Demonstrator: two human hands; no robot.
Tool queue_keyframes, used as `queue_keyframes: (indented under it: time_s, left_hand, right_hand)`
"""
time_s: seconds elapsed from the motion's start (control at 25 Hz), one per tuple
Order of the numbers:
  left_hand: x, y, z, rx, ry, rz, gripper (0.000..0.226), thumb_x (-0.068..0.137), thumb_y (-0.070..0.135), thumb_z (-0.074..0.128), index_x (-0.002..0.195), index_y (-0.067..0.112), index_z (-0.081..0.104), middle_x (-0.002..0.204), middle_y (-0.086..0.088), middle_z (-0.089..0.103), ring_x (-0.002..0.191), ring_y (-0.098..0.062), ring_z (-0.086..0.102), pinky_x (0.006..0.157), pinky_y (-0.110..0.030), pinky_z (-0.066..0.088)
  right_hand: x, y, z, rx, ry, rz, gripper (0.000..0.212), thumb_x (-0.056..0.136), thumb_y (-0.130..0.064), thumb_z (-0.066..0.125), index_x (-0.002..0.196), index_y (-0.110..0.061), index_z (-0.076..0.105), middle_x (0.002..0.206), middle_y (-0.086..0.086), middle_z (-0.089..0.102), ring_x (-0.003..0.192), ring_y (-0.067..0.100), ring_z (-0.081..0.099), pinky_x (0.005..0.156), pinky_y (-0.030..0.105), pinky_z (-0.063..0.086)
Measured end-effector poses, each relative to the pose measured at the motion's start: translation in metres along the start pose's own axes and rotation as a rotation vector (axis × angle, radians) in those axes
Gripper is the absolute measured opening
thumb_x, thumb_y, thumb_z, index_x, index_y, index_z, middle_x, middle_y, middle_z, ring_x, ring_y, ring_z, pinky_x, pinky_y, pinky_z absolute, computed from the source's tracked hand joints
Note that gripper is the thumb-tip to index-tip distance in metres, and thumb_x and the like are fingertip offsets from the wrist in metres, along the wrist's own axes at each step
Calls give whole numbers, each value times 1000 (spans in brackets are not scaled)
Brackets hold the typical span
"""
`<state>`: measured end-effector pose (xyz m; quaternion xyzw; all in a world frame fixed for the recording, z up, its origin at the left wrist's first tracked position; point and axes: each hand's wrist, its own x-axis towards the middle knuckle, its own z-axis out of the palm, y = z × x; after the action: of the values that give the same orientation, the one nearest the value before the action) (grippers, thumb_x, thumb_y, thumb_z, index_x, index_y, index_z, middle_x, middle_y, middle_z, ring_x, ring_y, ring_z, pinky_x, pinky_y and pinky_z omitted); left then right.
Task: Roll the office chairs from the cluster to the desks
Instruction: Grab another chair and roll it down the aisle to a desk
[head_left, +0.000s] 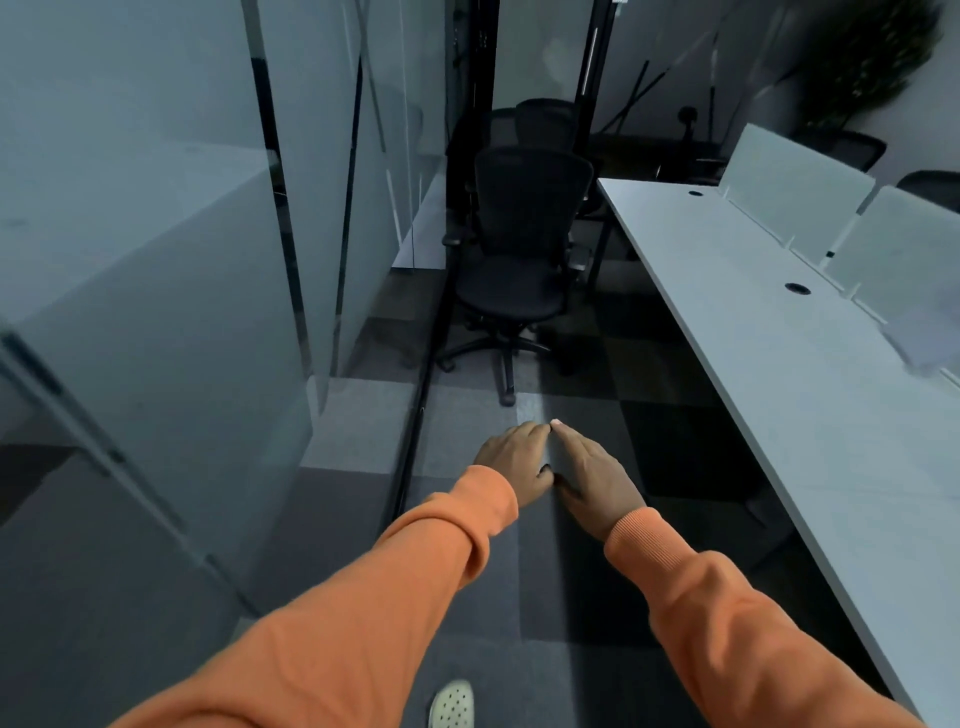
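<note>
Black mesh covers the chair (524, 249), which stands upright on a star base with casters on the carpet (519, 597), far down the aisle, just left of the white tabletop's (779, 364) far corner. Its seat faces near, with the tall backrest on the far side. More chairs (545, 122) crowd behind it. Near, the left hand (514, 460) and right hand (592, 475) reach forward with fingers relaxed and tips touching, holding nothing.

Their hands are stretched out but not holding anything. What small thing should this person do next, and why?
Probably step forward and reach for the nearest chair. Both the left hand and the right hand hold nothing, and that chair stands apart from them up the aisle, in front of the other chairs, with the white desk along the right.
</note>
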<state>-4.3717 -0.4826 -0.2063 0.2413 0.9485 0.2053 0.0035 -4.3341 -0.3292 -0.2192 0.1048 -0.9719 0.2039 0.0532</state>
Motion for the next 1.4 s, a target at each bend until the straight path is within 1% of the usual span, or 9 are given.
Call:
queue_keyframes:
  time_s: [0.2, 0.36, 0.6, 0.72, 0.84, 0.92, 1.04, 1.2, 1.4]
  left_hand:
    - [77, -47, -15, -17, -18, -33, 60, 92, 30, 54, 147, 14, 36, 147, -4, 45, 132, -23, 45, 104, -40, 41]
    - [120, -69, -21, -33, -17, -53, 61, 92, 30, 54, 148, 15, 33, 148, -3, 44, 134, -23, 44, 106, -40, 40]
    - [190, -91, -14, -35, -68, -50, 62, 93, 29, 51, 150, 14, 31, 151, -4, 41, 137, -22, 41, 110, -40, 37]
    - [229, -96, -9, -31, -103, -54, 61, 94, 26, 49, 151, 14, 29, 153, -4, 38, 139, -22, 38, 112, -40, 35]
    - [284, -100, -2, 0, -117, -76, 58, 96, 22, 46, 150, 12, 29, 151, -5, 41, 137, -23, 40, 110, -40, 37]
    - [329, -107, 0, 33, -128, -111, 62, 97, 23, 46, 153, 10, 23, 150, -5, 41, 136, -23, 40, 108, -41, 38]
    - [399, -118, -6, 38, -149, -158, 70, 96, 29, 47, 155, 10, 14, 152, -6, 37, 137, -25, 37, 107, -43, 38]
    - [469, -129, -12, 43, -121, -125, 70, 95, 25, 49, 155, 11, 16, 155, -7, 33, 139, -26, 34, 109, -41, 34]
    - [543, -147, -13, 12, -98, -152, 66, 94, 20, 46, 154, 14, 20, 154, -6, 34, 139, -25, 36, 109, -41, 35]
  right_hand:
    - [92, 9, 6, -19, 17, 37, 70, 94, -21, 57, 154, -18, 21, 158, -1, 30, 144, 17, 31, 119, 35, 27]
    - [140, 19, 10, 0, 35, 69, 69, 96, -26, 56, 154, -18, 21, 158, 0, 31, 143, 15, 31, 119, 31, 24]
    - [204, 54, 16, 42, 48, 96, 69, 96, -25, 57, 154, -17, 21, 158, 0, 30, 144, 13, 30, 114, 20, 16]
    - [238, 79, 23, 66, 39, 113, 66, 97, -24, 56, 154, -15, 24, 157, 1, 32, 143, 14, 33, 116, 22, 20]
    - [287, 110, 30, 104, 48, 122, 63, 96, -16, 53, 153, -16, 26, 156, 2, 35, 142, 15, 35, 117, 24, 23]
    - [328, 132, 30, 116, 52, 98, 64, 95, -12, 53, 153, -17, 27, 156, 1, 35, 142, 15, 35, 118, 24, 25]
    - [392, 169, 18, 107, 24, 90, 66, 95, -15, 56, 154, -16, 26, 156, 1, 35, 142, 15, 34, 118, 26, 25]
    - [459, 207, 6, 103, 16, 16, 68, 91, -14, 57, 153, -15, 29, 154, 3, 39, 141, 17, 37, 117, 29, 29]
    - [527, 240, 1, 113, 2, 2, 70, 90, -19, 62, 152, -15, 30, 152, 4, 41, 139, 17, 39, 116, 29, 31]
